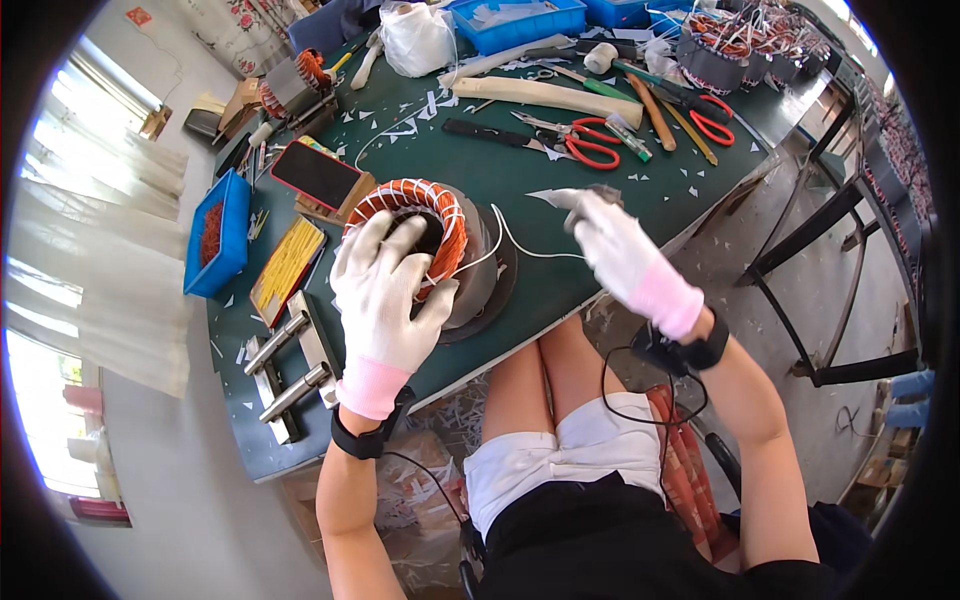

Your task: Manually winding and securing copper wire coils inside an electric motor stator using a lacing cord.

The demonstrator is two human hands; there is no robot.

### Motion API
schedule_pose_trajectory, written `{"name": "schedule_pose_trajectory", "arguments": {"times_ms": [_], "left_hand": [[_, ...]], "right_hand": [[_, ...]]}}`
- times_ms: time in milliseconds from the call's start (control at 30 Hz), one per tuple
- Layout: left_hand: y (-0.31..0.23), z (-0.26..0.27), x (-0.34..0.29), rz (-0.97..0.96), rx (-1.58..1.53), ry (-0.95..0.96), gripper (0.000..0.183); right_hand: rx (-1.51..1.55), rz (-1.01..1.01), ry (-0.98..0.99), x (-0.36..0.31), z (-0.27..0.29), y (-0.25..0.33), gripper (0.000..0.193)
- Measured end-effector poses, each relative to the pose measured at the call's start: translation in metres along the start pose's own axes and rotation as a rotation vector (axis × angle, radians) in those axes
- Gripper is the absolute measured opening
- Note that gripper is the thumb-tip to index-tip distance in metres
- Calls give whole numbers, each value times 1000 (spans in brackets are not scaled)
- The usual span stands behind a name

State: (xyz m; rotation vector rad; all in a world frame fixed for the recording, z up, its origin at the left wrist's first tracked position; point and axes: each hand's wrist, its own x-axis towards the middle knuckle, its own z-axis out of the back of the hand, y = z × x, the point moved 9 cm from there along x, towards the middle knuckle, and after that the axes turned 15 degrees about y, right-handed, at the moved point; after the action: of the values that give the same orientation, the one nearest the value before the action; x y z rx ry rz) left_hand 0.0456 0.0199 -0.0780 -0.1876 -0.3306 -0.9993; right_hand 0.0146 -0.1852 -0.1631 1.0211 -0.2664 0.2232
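On the green tabletop stands a motor stator (478,262), a grey round core topped by a ring of orange copper windings (452,215) laced with white cord. My left hand (385,290), in a white glove with a pink cuff, grips the winding ring, its fingers reaching over into the bore. White cord (540,254) loops out from the stator toward my right hand (625,250), which is raised to the right of it in a matching glove. The right fingers are bent together. A pale pointed piece (543,197) shows at their tips; what they hold is unclear.
Behind lie red-handled scissors (592,150), wooden sticks (550,95) and white scraps. Left of the stator are a phone (315,174), a blue bin (217,232), a tray of yellow strips (288,268) and a metal fixture (290,375). More wound stators (745,50) stand far right.
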Motion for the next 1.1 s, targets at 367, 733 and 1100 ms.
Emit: {"name": "schedule_pose_trajectory", "arguments": {"times_ms": [367,733,1100], "left_hand": [[9,-6,-2,87,-113,-10,22],[11,2,0,60,-145,28,21],[23,-11,0,97,-163,251,22]], "right_hand": [[13,136,-358,34,33,-30,37],[-671,-431,133,30,12,-77,27],[244,-328,441,6,-28,-31,22]]}}
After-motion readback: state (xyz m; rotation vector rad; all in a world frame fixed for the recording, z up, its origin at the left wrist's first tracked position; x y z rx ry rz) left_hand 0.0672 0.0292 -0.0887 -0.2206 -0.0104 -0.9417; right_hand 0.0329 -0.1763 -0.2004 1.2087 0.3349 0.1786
